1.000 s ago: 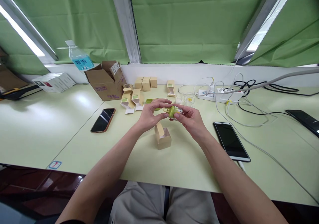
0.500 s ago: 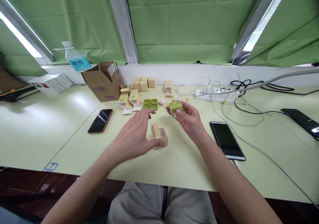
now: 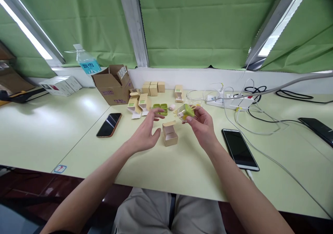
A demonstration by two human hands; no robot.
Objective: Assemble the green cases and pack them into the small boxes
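Note:
Between my hands, a small open cardboard box (image 3: 170,139) stands on the pale table, its flap raised at the back. My left hand (image 3: 146,133) hovers just left of it with fingers apart, holding nothing. In my right hand (image 3: 203,124) is a small green case with a clear part (image 3: 186,111), pinched between thumb and fingers above and right of the box. Beyond my left fingertips lie green square trays (image 3: 163,109), partly covered by them. A small pinkish round object (image 3: 171,107) rests beside the trays.
Opened small boxes (image 3: 143,102) and several closed ones (image 3: 153,88) stand farther back, near a large brown carton (image 3: 111,88). One phone (image 3: 109,125) lies left, another (image 3: 239,148) right. A power strip (image 3: 231,102) with cables is at the back right.
My left hand has drawn back from the open box, whose flap now stands up at the rear. The green case has been turned in my right hand, showing its clear part. The view has shifted slightly.

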